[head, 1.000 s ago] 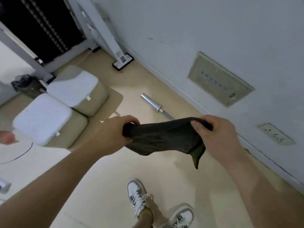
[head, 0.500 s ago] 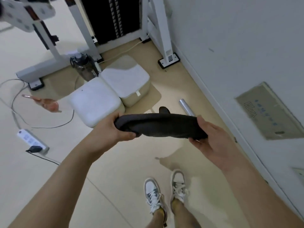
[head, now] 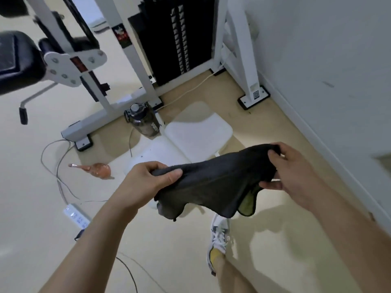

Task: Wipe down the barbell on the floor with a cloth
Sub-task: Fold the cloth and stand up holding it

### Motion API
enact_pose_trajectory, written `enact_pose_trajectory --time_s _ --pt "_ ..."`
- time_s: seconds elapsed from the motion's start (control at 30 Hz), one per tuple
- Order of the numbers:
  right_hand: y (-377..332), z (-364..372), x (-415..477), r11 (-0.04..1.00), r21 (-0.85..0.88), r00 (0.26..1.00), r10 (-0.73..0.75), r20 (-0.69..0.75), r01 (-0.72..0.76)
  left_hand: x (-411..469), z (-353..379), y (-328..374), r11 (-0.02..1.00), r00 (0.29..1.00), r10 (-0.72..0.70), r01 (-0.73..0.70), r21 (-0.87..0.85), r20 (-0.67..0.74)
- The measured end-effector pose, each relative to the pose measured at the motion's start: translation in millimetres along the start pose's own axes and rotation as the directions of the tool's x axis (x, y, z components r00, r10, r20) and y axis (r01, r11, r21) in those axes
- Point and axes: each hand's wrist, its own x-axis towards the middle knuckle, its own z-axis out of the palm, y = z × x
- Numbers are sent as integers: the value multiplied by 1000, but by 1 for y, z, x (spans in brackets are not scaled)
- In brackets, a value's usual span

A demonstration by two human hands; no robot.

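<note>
Dark cloth (head: 213, 182) stretched between both hands

Left hand (head: 146, 178) and right hand (head: 296, 174) each grip an end above the floor (head: 169, 240), white pads (head: 196, 136) just beyond.

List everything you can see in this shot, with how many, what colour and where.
cloth: one, dark with yellow-green underside, held between both hands
weight machine: one, white frame and black weight stack, at the back beside the wall
water bottle: one, dark, on the floor at the machine's foot
cushions: two, white-topped, side by side on the floor beyond the cloth
bulb-shaped object: one, orange-pink, floor left of the cushions
power strip: one, white, floor at left
cables: several, grey, floor at left
barbell: none in view
shoe: one, white, below the cloth
left hand: one, grip on the cloth's left end
right hand: one, grip on the cloth's right end
</note>
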Motion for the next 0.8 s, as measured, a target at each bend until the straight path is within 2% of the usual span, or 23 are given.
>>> enact_pose_trajectory --time_s 0.07,0.1,0.2,0.27,0.33,0.43,0.53,0.63,0.73,0.8 --pt "-3 14 25 999 36 999 31 -12 -30 29 -16 -1 1000 997 -9 8 15 72" --pt "-4 21 37 997 61 999 50 -21 -48 43 -23 -2 1000 998 -4 2 21 65" --pt "-11 38 70 982 122 990 141 18 -143 88 -39 -3 999 998 41 -40 30 -40" --pt "-16 49 93 983 85 985 158 72 -164 121 -44 1 994 993 89 -84 73 -78" --pt "-20 63 117 993 36 991 111 74 -114 151 -44 7 990 987 129 -123 64 -96" --pt "-39 83 157 998 -34 987 -59 -147 54 201 -43 28 990 985 139 -141 -6 -98" --pt "-74 94 187 952 -8 895 -290 -338 306 244 -41 54 956 984 136 -161 -244 -117" --pt "-94 89 202 876 -70 740 -444 -505 477 276 -40 82 883 956 272 -292 -368 -108" --pt "-84 86 204 784 -203 564 -576 -591 587 300 -38 93 832 938 338 -335 -443 -74" --pt "-57 92 207 738 -279 507 -641 -577 615 321 -36 81 839 940 339 -319 -440 -34"
